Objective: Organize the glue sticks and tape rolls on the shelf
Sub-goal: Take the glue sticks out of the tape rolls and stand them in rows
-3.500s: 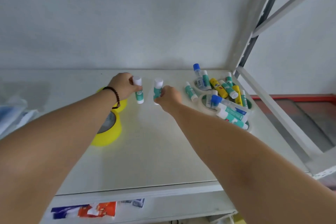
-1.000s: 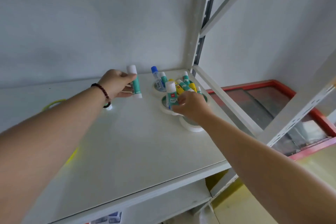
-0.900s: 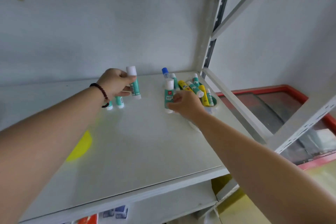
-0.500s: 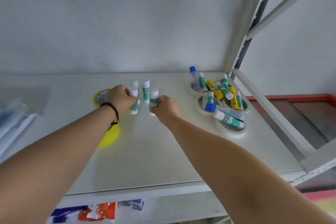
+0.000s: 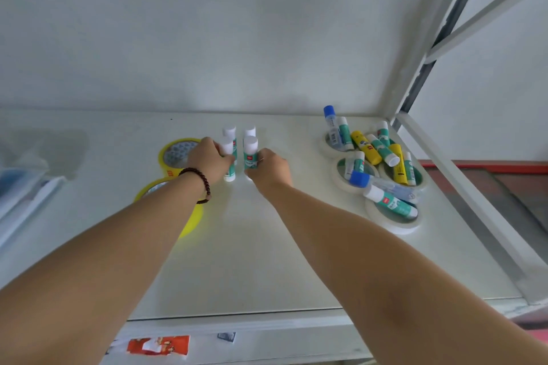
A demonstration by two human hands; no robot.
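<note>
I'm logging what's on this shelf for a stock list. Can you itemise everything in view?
upright glue sticks: four, teal with white caps, mid-shelf in a two-by-two block
loose glue sticks: a jumbled pile, teal, yellow and blue-capped, right side, lying on the white rolls
white tape rolls: four, flat, right side
yellow tape rolls: two, flat, left side
shelf: one, white
bracelet: one, dark beads, left wrist
left hand: grips the front-left stick
right hand: grips the front-right stick

Both forearms are bare, with no sleeves in view. A bracelet (image 5: 204, 185) of dark reddish-brown round beads circles the wrist behind the left hand (image 5: 209, 158). The right hand (image 5: 268, 170) and its wrist wear nothing.
</note>
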